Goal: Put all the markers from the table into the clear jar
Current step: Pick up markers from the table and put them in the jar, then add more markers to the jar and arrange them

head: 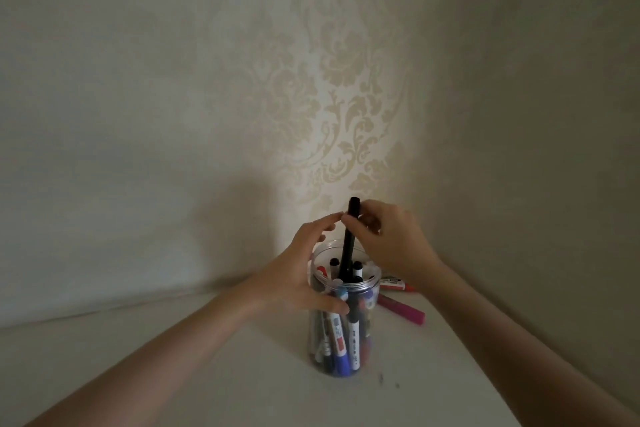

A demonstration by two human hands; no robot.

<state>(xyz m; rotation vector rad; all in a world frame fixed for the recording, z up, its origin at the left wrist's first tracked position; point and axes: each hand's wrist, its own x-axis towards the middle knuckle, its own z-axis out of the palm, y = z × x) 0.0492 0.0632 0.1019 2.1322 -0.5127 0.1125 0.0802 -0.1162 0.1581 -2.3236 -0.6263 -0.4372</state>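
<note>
Dim corner, pale floral wallpaper (pixel 346 87) behind, and a white bench (pixel 207 374) running into it. The clear jar (pixel 341 322) stands near the bench's back edge, already packed with upright markers, blue, black and red caps showing through the wall. Most of the job looks done. The right hand (pixel 388 243) pinches a black marker (pixel 349 243) near its top, fingers curled round it, its lower end already past the rim and in among the others. The left hand (pixel 304 274) cups the jar's side, thumb pressed on the near wall, fingers arched over the mouth towards the marker. Left to go: a pink marker (pixel 401 311) lying on the bench just right of the jar, and a red-and-white one (pixel 394 285) behind it.
</note>
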